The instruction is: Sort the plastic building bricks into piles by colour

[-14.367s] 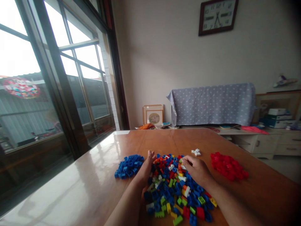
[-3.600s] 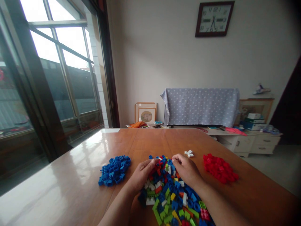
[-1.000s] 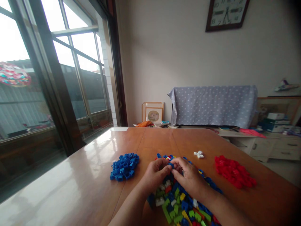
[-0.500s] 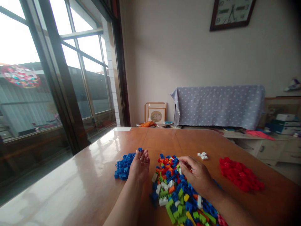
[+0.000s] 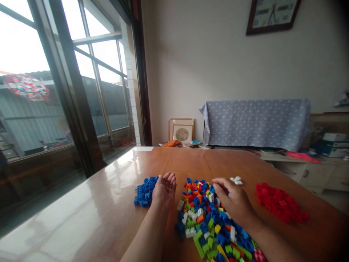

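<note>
My left hand [image 5: 164, 189] is palm up with its fingers loosely spread and nothing visible in it. Directly left of it lies a pile of blue toy bricks [image 5: 144, 193], partly covered by the hand. Over the right edge of a large mixed heap of toy bricks [image 5: 205, 220], in blue, green, white, orange, red and yellow, is my right hand [image 5: 233, 198]. Its thumb and fingers are curled together; what they hold, if anything, is hidden. A small cluster of white bricks [image 5: 236, 180] lies just beyond the right hand.
A pile of red bricks [image 5: 282, 203] sits at the right of the shiny wooden table [image 5: 109, 218]. Beyond the far edge are a cloth-covered object [image 5: 256, 123], a framed picture [image 5: 182, 133] and a low cabinet [image 5: 313, 176]. Glass windows [image 5: 106, 87] line the left side.
The blue brick at my left fingertips is gone from them, and that hand has opened. My right hand has moved slightly right along the mixed heap. The view has shifted a little.
</note>
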Available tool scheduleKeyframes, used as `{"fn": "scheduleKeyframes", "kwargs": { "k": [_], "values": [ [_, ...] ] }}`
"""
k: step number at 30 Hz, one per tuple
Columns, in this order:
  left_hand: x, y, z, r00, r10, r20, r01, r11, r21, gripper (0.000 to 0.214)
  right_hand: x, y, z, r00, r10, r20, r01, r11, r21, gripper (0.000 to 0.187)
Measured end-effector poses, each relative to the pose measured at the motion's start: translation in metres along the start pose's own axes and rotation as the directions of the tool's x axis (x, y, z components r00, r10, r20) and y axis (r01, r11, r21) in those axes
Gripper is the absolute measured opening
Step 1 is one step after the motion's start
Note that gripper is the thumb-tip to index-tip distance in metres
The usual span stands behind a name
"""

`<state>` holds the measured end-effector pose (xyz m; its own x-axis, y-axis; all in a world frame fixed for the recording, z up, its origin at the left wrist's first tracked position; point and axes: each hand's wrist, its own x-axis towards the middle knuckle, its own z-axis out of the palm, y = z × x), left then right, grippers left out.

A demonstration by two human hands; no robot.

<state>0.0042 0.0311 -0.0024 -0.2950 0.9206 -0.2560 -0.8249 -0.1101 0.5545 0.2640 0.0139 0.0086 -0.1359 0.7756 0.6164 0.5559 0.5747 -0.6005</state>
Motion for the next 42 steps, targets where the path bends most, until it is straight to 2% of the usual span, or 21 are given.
{"fn": "scheduleKeyframes", "kwargs": {
  "k": [5, 10, 13, 18, 22, 25, 28, 31, 35, 38, 40, 42],
  "values": [
    [-0.004, -0.014, 0.002, 0.999, -0.019, 0.035, 0.013, 0.985, 0.173, 0.033, 0.008, 0.016, -0.007, 0.981, 0.16, -0.109, -0.153, 0.986, 0.072, 0.033],
    [-0.004, -0.028, 0.0, 0.996, 0.012, 0.091, -0.05, 0.903, 0.426, 0.046, 0.019, 0.061, -0.011, 0.897, 0.38, -0.227, -0.326, 0.914, 0.243, 0.042],
    [-0.006, -0.033, -0.002, 0.989, 0.047, 0.14, -0.118, 0.82, 0.56, 0.056, 0.02, 0.088, -0.01, 0.873, 0.45, -0.189, -0.397, 0.88, 0.259, 0.045],
    [-0.012, -0.035, 0.0, 0.968, 0.084, 0.237, -0.23, 0.68, 0.697, 0.064, 0.015, 0.106, 0.0, 0.899, 0.438, -0.029, -0.433, 0.896, 0.099, 0.043],
    [-0.019, -0.037, 0.005, 0.93, 0.059, 0.363, -0.333, 0.555, 0.762, 0.063, 0.009, 0.093, 0.009, 0.9, 0.403, 0.164, -0.407, 0.913, -0.012, 0.049],
    [-0.026, -0.039, 0.008, 0.905, -0.006, 0.426, -0.373, 0.47, 0.8, 0.063, 0.004, 0.077, 0.013, 0.908, 0.326, 0.264, -0.309, 0.945, -0.103, 0.052],
    [-0.032, -0.041, 0.01, 0.876, -0.083, 0.475, -0.398, 0.431, 0.81, 0.061, 0.003, 0.062, 0.013, 0.925, 0.256, 0.279, -0.232, 0.966, -0.118, 0.052],
    [-0.038, -0.04, 0.013, 0.837, -0.116, 0.535, -0.443, 0.429, 0.787, 0.058, 0.004, 0.049, 0.011, 0.938, 0.19, 0.29, -0.184, 0.982, -0.05, 0.049],
    [-0.046, -0.038, 0.019, 0.759, -0.146, 0.634, -0.531, 0.424, 0.734, 0.052, 0.005, 0.028, 0.007, 0.949, 0.096, 0.301, -0.118, 0.991, 0.057, 0.044],
    [-0.051, -0.036, 0.023, 0.7, -0.186, 0.689, -0.575, 0.426, 0.699, 0.047, 0.005, 0.012, 0.004, 0.952, 0.072, 0.298, -0.107, 0.989, 0.105, 0.045],
    [-0.051, -0.037, 0.023, 0.691, -0.189, 0.698, -0.589, 0.412, 0.695, 0.043, 0.005, 0.005, 0.002, 0.952, 0.078, 0.296, -0.12, 0.985, 0.126, 0.046],
    [-0.05, -0.039, 0.021, 0.702, -0.166, 0.693, -0.598, 0.391, 0.7, 0.039, 0.004, 0.001, 0.001, 0.952, 0.097, 0.292, -0.147, 0.977, 0.155, 0.046]
  ]
}}
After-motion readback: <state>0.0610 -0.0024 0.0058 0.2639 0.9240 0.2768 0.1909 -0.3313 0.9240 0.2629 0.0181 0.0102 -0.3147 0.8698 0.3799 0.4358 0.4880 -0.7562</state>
